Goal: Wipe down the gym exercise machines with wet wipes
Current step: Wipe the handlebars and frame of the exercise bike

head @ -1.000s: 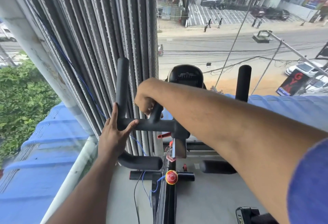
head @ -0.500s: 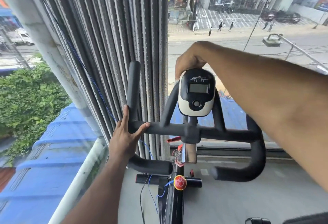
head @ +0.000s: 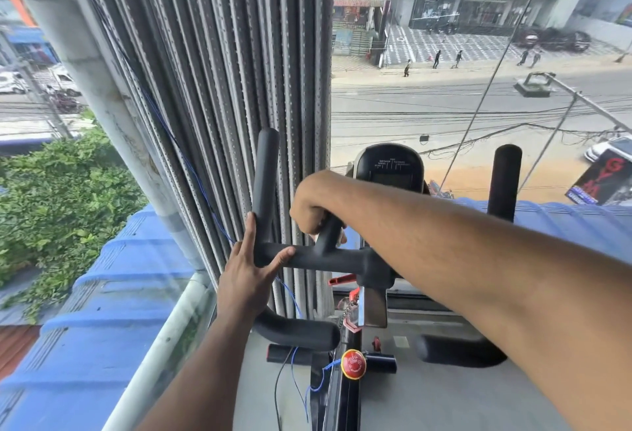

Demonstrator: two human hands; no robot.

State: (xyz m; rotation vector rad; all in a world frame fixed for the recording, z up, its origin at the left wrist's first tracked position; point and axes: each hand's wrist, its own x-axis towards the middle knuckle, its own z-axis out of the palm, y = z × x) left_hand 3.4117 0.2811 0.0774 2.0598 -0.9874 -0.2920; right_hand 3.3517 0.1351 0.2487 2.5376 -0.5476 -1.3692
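A black exercise bike handlebar (head: 330, 259) fills the middle of the view, with a dark console (head: 390, 165) at its top centre. My left hand (head: 246, 280) rests at the joint of the left upright grip (head: 265, 170) and the crossbar, fingers straight along the upright and thumb on the crossbar. My right hand (head: 307, 206) reaches across and curls round the slanted tube just left of the console. A small pale bit shows under its fingers; I cannot tell whether it is a wipe.
Grey vertical blinds (head: 239, 71) hang directly behind the left grip, with a blue wire (head: 219, 218) running down them. The window glass (head: 478, 106) is close behind the console. A red knob (head: 354, 364) sits on the frame below, between the lower grips (head: 297, 331).
My right hand has come down from behind the top of the console to the slanted tube left of it. My left hand stays at the left joint.
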